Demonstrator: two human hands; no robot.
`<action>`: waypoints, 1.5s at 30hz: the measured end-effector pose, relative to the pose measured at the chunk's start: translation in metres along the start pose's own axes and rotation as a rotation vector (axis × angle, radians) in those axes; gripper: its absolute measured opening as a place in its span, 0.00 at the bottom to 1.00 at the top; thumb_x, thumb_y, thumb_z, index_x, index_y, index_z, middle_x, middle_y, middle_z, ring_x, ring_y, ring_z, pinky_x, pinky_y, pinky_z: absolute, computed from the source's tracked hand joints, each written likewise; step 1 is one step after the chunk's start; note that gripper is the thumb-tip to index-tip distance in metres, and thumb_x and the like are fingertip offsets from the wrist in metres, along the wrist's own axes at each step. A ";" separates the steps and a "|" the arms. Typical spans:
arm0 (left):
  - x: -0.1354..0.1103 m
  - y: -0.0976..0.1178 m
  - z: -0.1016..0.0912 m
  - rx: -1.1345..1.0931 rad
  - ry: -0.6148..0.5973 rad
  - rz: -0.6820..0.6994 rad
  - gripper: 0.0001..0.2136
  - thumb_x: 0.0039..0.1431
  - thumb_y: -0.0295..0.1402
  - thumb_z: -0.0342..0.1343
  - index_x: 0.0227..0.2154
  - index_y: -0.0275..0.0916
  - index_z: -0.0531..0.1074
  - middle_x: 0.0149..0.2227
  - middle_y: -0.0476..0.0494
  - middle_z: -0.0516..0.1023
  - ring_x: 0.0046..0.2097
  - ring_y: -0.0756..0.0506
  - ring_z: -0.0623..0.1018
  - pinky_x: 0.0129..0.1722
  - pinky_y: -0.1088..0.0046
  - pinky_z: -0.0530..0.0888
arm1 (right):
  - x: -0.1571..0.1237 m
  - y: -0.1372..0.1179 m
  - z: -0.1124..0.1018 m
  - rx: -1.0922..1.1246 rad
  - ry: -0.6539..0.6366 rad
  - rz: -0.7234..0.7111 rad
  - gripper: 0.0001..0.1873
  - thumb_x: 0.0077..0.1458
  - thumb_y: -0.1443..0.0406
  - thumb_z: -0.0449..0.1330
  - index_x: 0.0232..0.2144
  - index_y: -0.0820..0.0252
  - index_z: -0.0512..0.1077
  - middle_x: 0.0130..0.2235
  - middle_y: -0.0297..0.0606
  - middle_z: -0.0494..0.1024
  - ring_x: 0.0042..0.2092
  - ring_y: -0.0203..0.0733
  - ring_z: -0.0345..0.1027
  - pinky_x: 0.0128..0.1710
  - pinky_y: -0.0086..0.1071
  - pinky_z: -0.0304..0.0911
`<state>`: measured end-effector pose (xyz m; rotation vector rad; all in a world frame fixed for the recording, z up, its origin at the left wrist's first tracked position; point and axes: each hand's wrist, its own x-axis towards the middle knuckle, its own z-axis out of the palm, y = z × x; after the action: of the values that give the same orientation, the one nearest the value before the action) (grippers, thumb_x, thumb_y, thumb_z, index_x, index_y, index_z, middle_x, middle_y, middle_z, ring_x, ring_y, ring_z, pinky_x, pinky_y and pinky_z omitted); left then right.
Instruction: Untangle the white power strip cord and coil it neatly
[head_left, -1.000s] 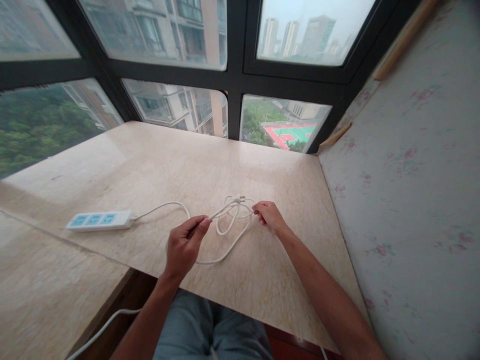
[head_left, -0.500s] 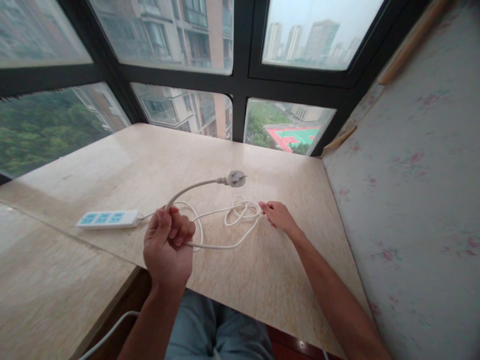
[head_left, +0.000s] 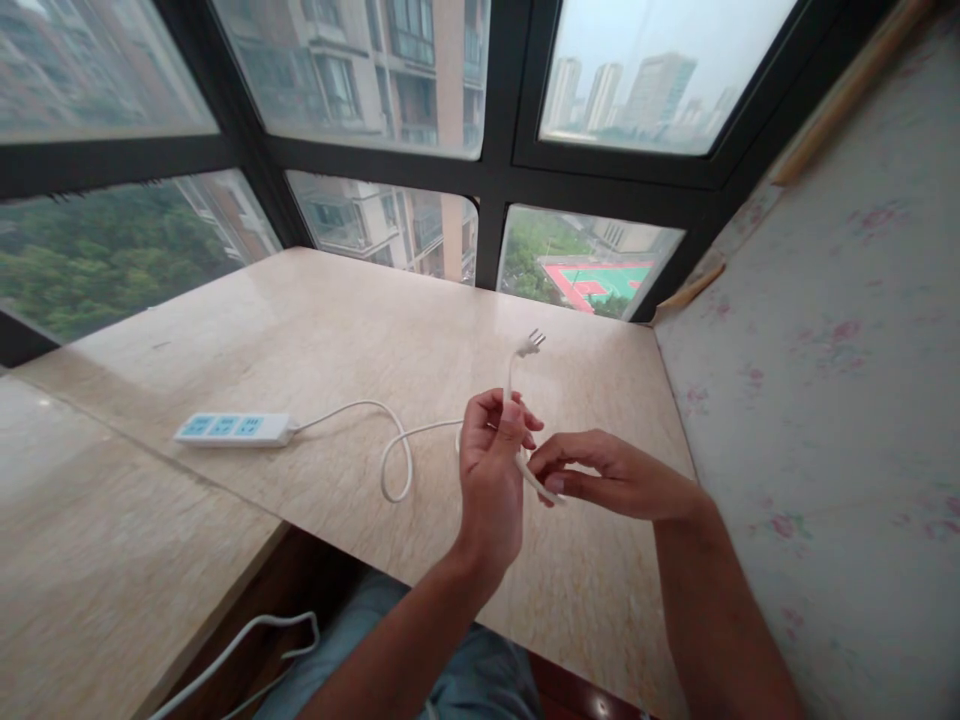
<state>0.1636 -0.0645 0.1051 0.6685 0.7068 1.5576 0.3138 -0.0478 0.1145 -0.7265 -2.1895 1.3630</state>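
My left hand (head_left: 495,470) is closed around a white power cord (head_left: 540,485) a little below its plug (head_left: 531,343), which points up and right with its metal prongs showing. Close beside it on the right, my right hand (head_left: 600,475) pinches the same cord where it leaves the left fist. Over on the left a white power strip (head_left: 236,429) with blue socket faces lies flat. Its cord (head_left: 409,435) makes a loop on the stone top and runs behind my left hand, where the rest of the coil is mostly hidden.
The pale marble-like ledge (head_left: 337,320) meets dark window frames (head_left: 491,240) at the back. A flowered wall (head_left: 817,420) bounds the right side. Another white cable (head_left: 247,630) hangs in the gap at the lower left, near my legs.
My left hand has moved right with the cord, up beside my right hand. The plug has turned from pointing right to pointing up. My right hand has taken hold of the cord.
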 end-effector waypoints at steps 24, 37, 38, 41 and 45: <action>0.053 -0.010 -0.151 2.013 -0.353 0.268 0.16 0.63 0.34 0.49 0.51 0.36 0.69 0.45 0.34 0.76 0.48 0.37 0.74 0.47 0.59 0.67 | 0.007 0.064 -0.035 0.825 0.936 -0.018 0.07 0.51 0.61 0.63 0.32 0.59 0.71 0.17 0.21 0.45 0.17 0.28 0.35 0.13 0.21 0.42; 0.058 -0.008 -0.204 1.376 -0.139 0.297 0.08 0.57 0.31 0.49 0.33 0.38 0.73 0.34 0.42 0.75 0.38 0.43 0.75 0.40 0.65 0.71 | -0.021 0.138 -0.063 0.674 1.193 0.046 0.14 0.46 0.57 0.66 0.30 0.60 0.72 0.15 0.21 0.58 0.15 0.26 0.46 0.13 0.21 0.47; 0.057 -0.007 -0.203 1.307 -0.128 0.288 0.07 0.57 0.32 0.50 0.33 0.39 0.72 0.34 0.43 0.74 0.37 0.44 0.75 0.39 0.66 0.71 | -0.022 0.143 -0.063 0.618 1.222 0.086 0.15 0.46 0.55 0.65 0.30 0.60 0.72 0.16 0.23 0.60 0.15 0.26 0.49 0.14 0.22 0.50; 0.054 -0.001 -0.194 1.110 -0.120 0.236 0.07 0.57 0.35 0.52 0.34 0.38 0.71 0.33 0.46 0.73 0.35 0.46 0.75 0.36 0.69 0.71 | -0.023 0.159 -0.062 0.396 1.301 0.290 0.18 0.50 0.51 0.59 0.32 0.61 0.71 0.20 0.29 0.68 0.18 0.31 0.60 0.19 0.26 0.61; 0.050 0.008 -0.180 0.906 -0.147 0.175 0.08 0.57 0.37 0.54 0.33 0.38 0.72 0.31 0.47 0.72 0.34 0.48 0.74 0.35 0.72 0.70 | -0.021 0.166 -0.060 -0.216 1.388 0.623 0.20 0.52 0.62 0.54 0.47 0.65 0.68 0.41 0.51 0.76 0.42 0.50 0.73 0.43 0.47 0.70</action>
<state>0.0169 -0.0265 -0.0046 1.5238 1.2768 1.2729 0.3995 0.0399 -0.0147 -1.8081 -0.9735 0.4293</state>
